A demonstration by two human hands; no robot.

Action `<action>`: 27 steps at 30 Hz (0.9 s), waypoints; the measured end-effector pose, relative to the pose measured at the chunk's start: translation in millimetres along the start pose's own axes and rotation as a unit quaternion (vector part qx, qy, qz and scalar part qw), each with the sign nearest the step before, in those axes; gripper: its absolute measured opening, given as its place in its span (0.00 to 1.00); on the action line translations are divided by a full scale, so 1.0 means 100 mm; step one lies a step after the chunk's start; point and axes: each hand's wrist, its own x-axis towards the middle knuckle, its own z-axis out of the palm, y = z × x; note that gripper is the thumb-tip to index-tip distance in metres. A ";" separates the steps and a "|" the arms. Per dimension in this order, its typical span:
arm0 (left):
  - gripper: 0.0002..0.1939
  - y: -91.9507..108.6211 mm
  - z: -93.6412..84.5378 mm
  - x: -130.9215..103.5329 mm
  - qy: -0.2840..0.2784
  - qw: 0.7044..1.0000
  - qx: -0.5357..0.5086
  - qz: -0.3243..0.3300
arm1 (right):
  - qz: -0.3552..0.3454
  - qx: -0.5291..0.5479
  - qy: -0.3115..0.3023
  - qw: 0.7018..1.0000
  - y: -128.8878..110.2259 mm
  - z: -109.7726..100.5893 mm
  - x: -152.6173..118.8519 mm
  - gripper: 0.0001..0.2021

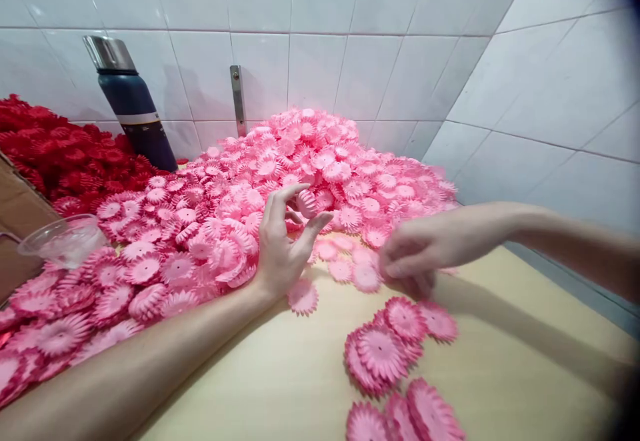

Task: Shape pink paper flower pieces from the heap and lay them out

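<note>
Between the thumb and fingers of my left hand (283, 247) a small pink flower-shaped disc (307, 203) is pinched, standing on edge; whether it is one disc or a thin stack I cannot tell. My right hand (420, 247), a little blurred, reaches down to the table with its fingers curled together. It is beside several loose pale pink discs (367, 277), and what its fingers hold, if anything, is hidden. Another disc (303, 296) lies flat below my left wrist. Nearer to me are stacked darker-edged pink discs (383, 351) and a leaning group of them (433, 411).
A large heap of pink discs (320, 154) rises against the tiled wall (320, 67) and spreads left. Red pieces (65, 154), a dark blue bottle (135, 107), a clear plastic cup (63, 241) and a cardboard box (23, 221) stand at left. The tabletop (280, 374) is pale yellow.
</note>
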 end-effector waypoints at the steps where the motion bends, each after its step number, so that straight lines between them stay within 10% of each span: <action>1: 0.21 0.01 0.00 0.00 -0.001 1.000 0.004 0.004 | -0.034 0.005 0.045 0.998 -0.02 0.00 0.04 0.17; 5: 0.24 0.00 -0.01 0.00 -0.012 1.000 -0.003 0.015 | -0.120 0.032 0.184 0.975 -0.16 -0.05 0.14 0.18; 13: 0.27 -0.07 -0.01 0.00 -0.034 0.996 -0.081 -0.030 | -0.210 0.078 0.258 0.940 -0.17 -0.04 0.30 0.15; 21: 0.21 -0.01 -0.01 0.02 -0.074 0.990 -0.005 -0.119 | -0.321 0.432 0.326 0.777 0.18 0.16 0.85 0.19; 27: 0.12 0.07 -0.01 0.01 -0.131 0.984 0.061 -0.105 | -0.350 0.456 0.334 0.747 0.23 0.24 0.88 0.19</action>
